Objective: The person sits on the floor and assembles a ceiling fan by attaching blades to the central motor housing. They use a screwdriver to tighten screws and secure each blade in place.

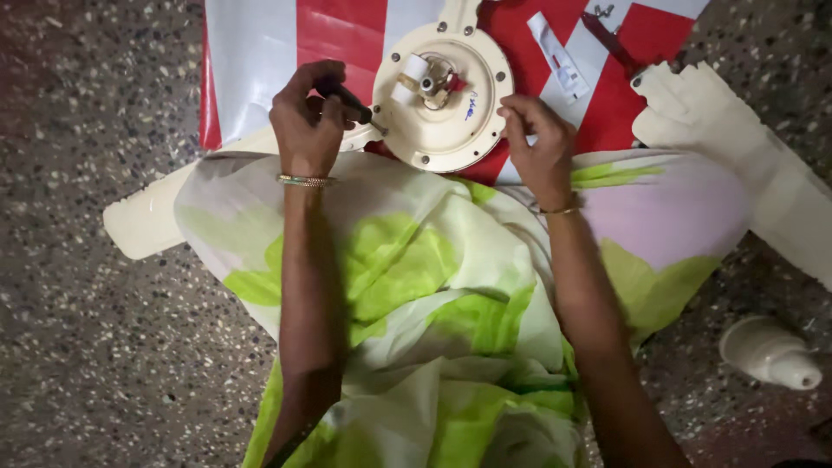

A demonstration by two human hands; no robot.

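Gripping screwdriver (347, 97) in left fingers (305, 113), tip at motor housing (442, 95)

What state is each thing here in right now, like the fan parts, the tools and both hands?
Fan motor housing: lying flat, top uncovered, inner parts showing.
Left hand: closed around a dark-handled screwdriver, tip at the housing's rim.
Right hand: fingertips on the housing's edge, holding nothing.
Left fan blade: flat on the floor, partly under cloth.
Right fan blade: flat on the floor.
Red-handled tool: lying unused on the striped sheet.
Cream cone cover: off, lying on its side.
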